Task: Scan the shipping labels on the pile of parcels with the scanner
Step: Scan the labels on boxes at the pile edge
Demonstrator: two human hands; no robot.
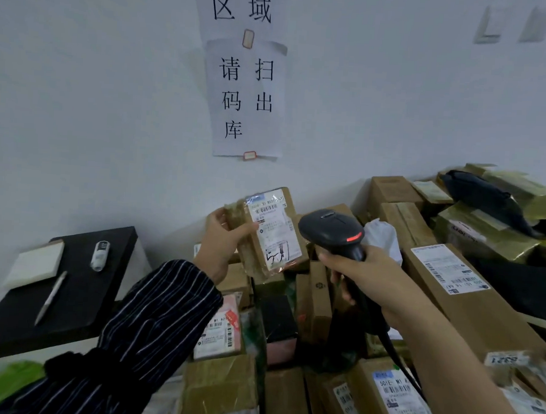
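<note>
A: Pile of parcels lies below both arms; right grip is curled round the scanner handle, nose toward the label.
B: Left grip pinches a small parcel by its taped edge, above the pile; likely light, stiff card; hold by the edges, keep the label clear.

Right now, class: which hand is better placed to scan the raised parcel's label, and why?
The right hand: it grips the scanner, its head close beside the label on the small parcel, which the left hand holds up.
</note>
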